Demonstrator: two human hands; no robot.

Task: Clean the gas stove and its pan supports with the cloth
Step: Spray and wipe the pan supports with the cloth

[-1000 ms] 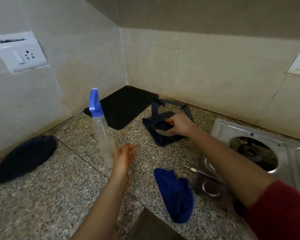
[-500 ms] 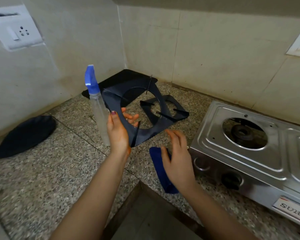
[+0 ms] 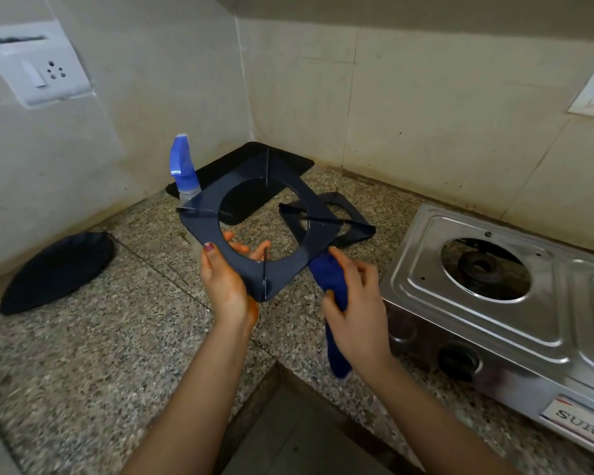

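My left hand (image 3: 224,283) grips a dark blue square pan support (image 3: 254,272) by its near corner and holds it tilted above the counter. My right hand (image 3: 355,313) holds the blue cloth (image 3: 333,289), its upper end touching the support's right edge and its tail hanging below my palm. A second pan support (image 3: 352,226) lies flat on the counter behind. The steel gas stove (image 3: 515,320) stands at the right with one burner opening bare.
A spray bottle with a blue nozzle (image 3: 185,169) stands behind the held support. A black mat (image 3: 244,166) lies in the corner and a dark oval plate (image 3: 57,270) at the left. The granite counter (image 3: 100,337) has a notch at its front edge.
My right hand has picked the blue cloth up off the counter and brought it against the pan support. My left hand has kept the support raised, slightly lower and nearer.
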